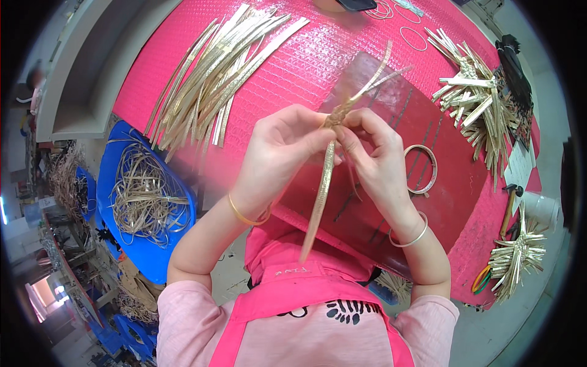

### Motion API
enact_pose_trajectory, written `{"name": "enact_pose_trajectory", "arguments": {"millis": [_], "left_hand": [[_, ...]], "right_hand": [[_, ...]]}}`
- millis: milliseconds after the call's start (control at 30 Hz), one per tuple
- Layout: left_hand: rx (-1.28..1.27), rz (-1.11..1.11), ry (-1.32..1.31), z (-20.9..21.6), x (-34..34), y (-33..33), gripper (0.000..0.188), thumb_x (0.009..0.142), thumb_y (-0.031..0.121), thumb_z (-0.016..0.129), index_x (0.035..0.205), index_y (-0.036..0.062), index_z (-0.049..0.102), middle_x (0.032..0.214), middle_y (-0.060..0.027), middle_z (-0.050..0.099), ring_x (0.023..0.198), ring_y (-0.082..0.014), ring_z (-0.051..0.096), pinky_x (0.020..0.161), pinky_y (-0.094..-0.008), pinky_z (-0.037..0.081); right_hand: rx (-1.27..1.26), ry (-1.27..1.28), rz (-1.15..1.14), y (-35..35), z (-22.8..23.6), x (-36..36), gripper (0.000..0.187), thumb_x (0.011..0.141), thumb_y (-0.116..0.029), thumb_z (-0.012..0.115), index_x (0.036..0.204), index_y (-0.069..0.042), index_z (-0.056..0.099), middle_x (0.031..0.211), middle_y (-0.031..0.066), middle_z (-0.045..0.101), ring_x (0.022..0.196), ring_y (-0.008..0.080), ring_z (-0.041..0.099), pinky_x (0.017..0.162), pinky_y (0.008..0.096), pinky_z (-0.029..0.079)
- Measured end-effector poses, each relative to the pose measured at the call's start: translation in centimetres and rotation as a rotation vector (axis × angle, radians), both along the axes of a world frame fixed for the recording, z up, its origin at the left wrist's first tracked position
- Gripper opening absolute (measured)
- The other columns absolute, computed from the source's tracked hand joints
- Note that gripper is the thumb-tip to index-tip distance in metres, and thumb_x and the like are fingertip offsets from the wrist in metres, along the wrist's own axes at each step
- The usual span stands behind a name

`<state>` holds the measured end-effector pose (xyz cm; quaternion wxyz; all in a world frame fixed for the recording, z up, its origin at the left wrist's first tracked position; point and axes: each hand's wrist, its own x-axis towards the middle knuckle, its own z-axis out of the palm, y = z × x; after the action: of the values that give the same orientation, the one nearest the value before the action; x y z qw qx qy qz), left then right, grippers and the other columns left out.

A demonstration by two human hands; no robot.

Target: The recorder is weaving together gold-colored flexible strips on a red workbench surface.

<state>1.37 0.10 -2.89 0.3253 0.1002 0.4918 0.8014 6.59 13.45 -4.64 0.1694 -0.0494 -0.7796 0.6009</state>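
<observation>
A gold braided strap (337, 116) is pinched between both my hands, above a dark red mat (416, 208). My left hand (287, 144) grips its left side with thumb and fingertips. From the right, my right hand (373, 144) closes thumb and fingers on the same braided part. Two thin strip ends stick up from it, away from me. One long gold strip (321, 199) hangs from it toward my apron, its lower end blurred. My fingers hide part of the braid.
Loose gold strips (220, 73) lie on the pink table cover (299, 46). Bundled strip pieces (474, 92) sit far right, with a smaller bundle (518, 257) nearer. A tape roll (422, 170) rests by my right wrist. A hammer (510, 208) lies rightward. Left, a blue bin (183, 211) holds tangled strips.
</observation>
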Motion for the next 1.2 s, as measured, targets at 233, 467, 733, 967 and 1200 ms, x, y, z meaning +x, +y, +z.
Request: {"name": "enact_pose_trajectory", "arguments": {"millis": [233, 467, 733, 967, 1200], "left_hand": [[-0.341, -0.063, 0.137, 0.4, -0.6, -0.3, 0.022, 0.076, 0.004, 0.057, 0.095, -0.0061, 0.052, 0.078, -0.0074, 0.058, 0.061, -0.0090, 0.054, 0.052, -0.0193, 0.043], [-0.592, -0.108, 0.492, 0.3, -1.0, -0.7, 0.020, 0.078, 0.010, 0.054, 0.092, -0.0038, 0.056, 0.065, -0.0038, 0.056, 0.052, -0.0085, 0.052, 0.046, -0.0189, 0.040], [-0.264, -0.271, -0.018, 0.5, -1.3, -1.1, 0.019, 0.079, 0.013, 0.055, 0.086, -0.0045, 0.057, 0.064, -0.0046, 0.056, 0.048, -0.0068, 0.050, 0.043, -0.0166, 0.037], [-0.304, -0.081, 0.134, 0.6, 0.0, -0.3, 0.016, 0.079, 0.008, 0.054, 0.086, -0.0060, 0.056, 0.066, -0.0064, 0.056, 0.053, -0.0086, 0.053, 0.044, -0.0181, 0.040], [-0.585, -0.100, 0.669, 1.3, -1.3, -1.2, 0.018, 0.078, 0.004, 0.054, 0.092, -0.0066, 0.057, 0.080, -0.0129, 0.061, 0.067, -0.0124, 0.058, 0.059, -0.0214, 0.048]], "right_hand": [[-0.019, -0.209, 0.018, 0.4, 0.5, 0.5, 0.014, 0.078, -0.011, 0.056, 0.077, 0.002, 0.053, 0.061, 0.0092, 0.055, 0.056, 0.0098, 0.052, 0.049, 0.0238, 0.039], [-0.076, -0.248, 0.077, 1.3, 0.0, 0.4, 0.013, 0.074, -0.010, 0.059, 0.079, 0.001, 0.056, 0.058, 0.0091, 0.055, 0.052, 0.0116, 0.052, 0.048, 0.0246, 0.039], [-0.008, -0.177, 0.075, 1.1, 0.9, 1.5, 0.010, 0.071, -0.005, 0.061, 0.078, 0.002, 0.061, 0.067, 0.0066, 0.060, 0.061, 0.0089, 0.056, 0.054, 0.0219, 0.044], [-0.548, -0.234, 0.069, 0.2, 1.3, 1.7, 0.010, 0.074, -0.005, 0.059, 0.080, 0.003, 0.060, 0.067, 0.0072, 0.062, 0.064, 0.0071, 0.058, 0.055, 0.0206, 0.045], [0.057, -0.034, -0.082, -0.4, 0.6, 1.1, 0.007, 0.069, -0.003, 0.061, 0.069, 0.002, 0.056, 0.063, 0.0093, 0.059, 0.052, 0.0131, 0.057, 0.045, 0.0230, 0.044]]}}
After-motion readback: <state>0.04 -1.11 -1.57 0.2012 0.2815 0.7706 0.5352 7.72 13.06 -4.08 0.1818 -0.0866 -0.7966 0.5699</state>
